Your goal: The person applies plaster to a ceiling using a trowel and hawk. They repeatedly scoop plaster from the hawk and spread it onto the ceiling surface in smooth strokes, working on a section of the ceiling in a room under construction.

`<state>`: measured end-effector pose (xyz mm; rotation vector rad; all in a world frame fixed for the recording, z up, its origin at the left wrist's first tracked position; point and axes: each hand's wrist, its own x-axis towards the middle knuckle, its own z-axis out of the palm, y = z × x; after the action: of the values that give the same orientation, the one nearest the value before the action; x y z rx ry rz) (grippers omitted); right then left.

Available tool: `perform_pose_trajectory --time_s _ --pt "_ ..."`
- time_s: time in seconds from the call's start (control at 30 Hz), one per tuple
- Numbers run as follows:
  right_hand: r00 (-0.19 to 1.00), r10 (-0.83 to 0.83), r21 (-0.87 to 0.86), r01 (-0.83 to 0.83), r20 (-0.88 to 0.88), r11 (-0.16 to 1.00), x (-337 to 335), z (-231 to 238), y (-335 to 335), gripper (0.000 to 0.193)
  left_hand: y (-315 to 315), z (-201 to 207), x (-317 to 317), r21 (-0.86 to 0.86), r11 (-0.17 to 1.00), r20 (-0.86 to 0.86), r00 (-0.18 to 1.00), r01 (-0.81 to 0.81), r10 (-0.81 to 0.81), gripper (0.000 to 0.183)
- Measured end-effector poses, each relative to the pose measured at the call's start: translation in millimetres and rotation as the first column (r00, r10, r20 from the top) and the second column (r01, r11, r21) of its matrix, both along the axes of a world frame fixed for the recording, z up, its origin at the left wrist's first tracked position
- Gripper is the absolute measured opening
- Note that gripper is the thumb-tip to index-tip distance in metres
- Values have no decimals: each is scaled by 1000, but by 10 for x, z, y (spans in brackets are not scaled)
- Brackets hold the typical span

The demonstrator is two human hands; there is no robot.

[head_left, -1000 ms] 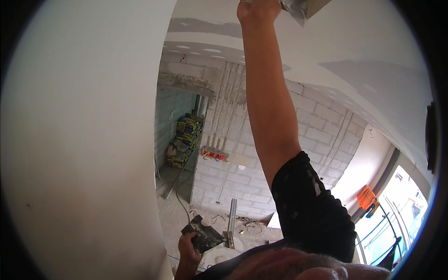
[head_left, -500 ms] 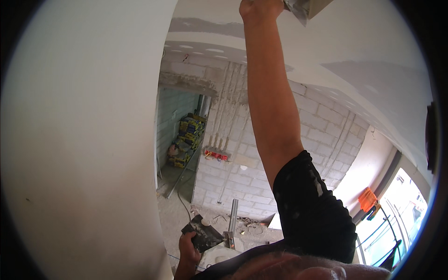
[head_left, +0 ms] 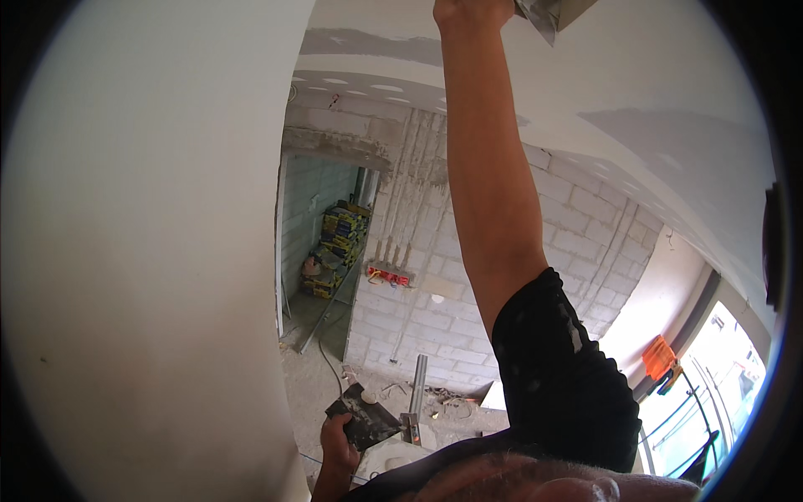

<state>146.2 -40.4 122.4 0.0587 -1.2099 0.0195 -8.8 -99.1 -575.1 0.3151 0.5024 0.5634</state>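
Metal blade (head_left: 542,17) up by ceiling (head_left: 669,75), just right of your right hand (head_left: 474,10), nearer of 2; visible corner points down, long axis unclear. Cannot tell right grip: cut off. Your left hand (head_left: 336,442) grasps dark plate (head_left: 368,425), well below ceiling.

This is an indoor building site. A bare block wall (head_left: 447,326) shows it, stacked packs (head_left: 339,238) left of that wall, red boxes (head_left: 389,275) set into it.

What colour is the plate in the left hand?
The plate is black with pale smears, seen in the head view.
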Motion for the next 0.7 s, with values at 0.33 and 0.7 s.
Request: perform_pose_trajectory --time_s 0.33,0.7 --pt "998 2 -4 -2 -55 1000 -92 22 -69 29 17 -1 15 16 1000 37 999 24 -24 18" --pt "991 59 -43 -64 -118 997 -88 108 -22 33 -22 158 -39 4 1000 32 999 10 -10 20"
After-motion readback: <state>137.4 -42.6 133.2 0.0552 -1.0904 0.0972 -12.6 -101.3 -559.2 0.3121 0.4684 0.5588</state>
